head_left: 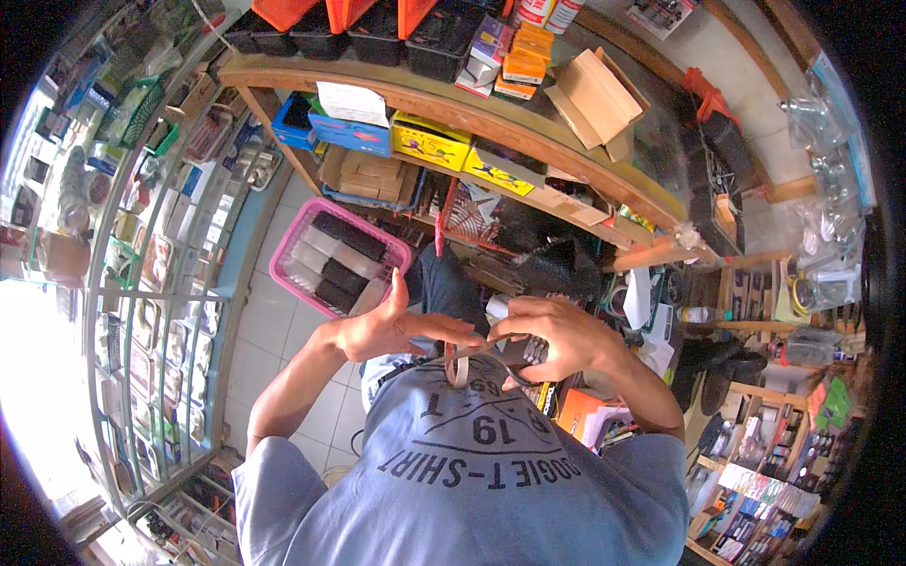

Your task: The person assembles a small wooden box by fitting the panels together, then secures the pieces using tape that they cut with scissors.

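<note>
In front of my chest my two hands come close together. My left hand (401, 327) has its thumb stretched up and its fingers reaching right, at a narrow pale looped strip (461, 370) that hangs beneath them. The fingers partly hide how the strip is held. My right hand (559, 337) is curled, its fingers and thumb around a thin dark curved thing (511, 360), whose kind I cannot make out. Its front end meets the strip near my left fingertips. Beyond my left hand, a pink plastic basket (281, 247) holds black and whitish bundles in rows.
A wooden-edged counter (406, 91) curves across the far side, bearing black bins (377, 38), an open cardboard box (599, 102) and small cartons. Yellow boxes (429, 143) sit on the shelf below. Glass display shelves (156, 292) stand left; crowded racks (764, 453) stand right.
</note>
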The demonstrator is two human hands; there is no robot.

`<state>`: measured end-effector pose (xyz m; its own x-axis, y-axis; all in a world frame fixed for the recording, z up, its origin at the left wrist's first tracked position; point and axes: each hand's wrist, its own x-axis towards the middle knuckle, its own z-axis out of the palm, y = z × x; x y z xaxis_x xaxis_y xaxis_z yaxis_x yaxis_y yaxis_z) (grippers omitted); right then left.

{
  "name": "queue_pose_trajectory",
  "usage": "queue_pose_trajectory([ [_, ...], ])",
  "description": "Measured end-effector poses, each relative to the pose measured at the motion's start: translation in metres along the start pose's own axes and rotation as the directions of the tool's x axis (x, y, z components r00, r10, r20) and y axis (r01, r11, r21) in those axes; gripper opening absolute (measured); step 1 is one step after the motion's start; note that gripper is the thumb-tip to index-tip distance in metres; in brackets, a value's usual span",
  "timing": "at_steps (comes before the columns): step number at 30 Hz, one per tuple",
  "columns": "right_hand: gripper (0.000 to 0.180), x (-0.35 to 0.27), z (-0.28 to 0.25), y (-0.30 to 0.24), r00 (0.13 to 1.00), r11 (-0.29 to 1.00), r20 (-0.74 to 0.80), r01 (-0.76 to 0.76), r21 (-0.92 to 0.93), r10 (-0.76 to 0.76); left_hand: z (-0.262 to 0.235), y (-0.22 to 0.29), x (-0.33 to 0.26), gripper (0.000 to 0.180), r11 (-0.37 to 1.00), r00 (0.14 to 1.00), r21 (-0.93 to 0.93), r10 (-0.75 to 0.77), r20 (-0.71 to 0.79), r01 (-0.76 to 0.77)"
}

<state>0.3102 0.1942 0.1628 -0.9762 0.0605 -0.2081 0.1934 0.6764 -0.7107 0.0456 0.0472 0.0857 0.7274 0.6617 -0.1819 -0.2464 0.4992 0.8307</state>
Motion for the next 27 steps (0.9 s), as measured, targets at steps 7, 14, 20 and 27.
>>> queue_pose_trajectory([
  [7, 0.053, 0.003, -0.006, 0.003, 1.0, 1.0, 0.015, -0.021, -0.011, 0.021, -0.008, -0.005, 0.002, 0.137, 0.993, 0.997, -0.087, 0.082, 0.016, -0.08],
  [14, 0.053, -0.013, -0.002, -0.002, 0.999, 0.999, 0.017, -0.042, 0.035, 0.041, -0.003, -0.028, 0.019, 0.125, 0.977, 0.972, -0.154, 0.113, -0.205, -0.146],
  [20, 0.056, -0.048, -0.02, -0.008, 0.981, 0.991, -0.153, -0.128, -0.035, 0.121, 0.021, -0.045, 0.028, 0.097, 0.937, 0.835, 0.189, 0.348, -0.426, -0.294],
  [27, 0.051, -0.101, -0.075, 0.006, 0.516, 0.853, -0.741, -0.503, 0.144, 0.429, 0.04, -0.064, 0.048, 0.098, 0.825, 0.646, 0.526, 0.52, -0.559, -0.209],
])
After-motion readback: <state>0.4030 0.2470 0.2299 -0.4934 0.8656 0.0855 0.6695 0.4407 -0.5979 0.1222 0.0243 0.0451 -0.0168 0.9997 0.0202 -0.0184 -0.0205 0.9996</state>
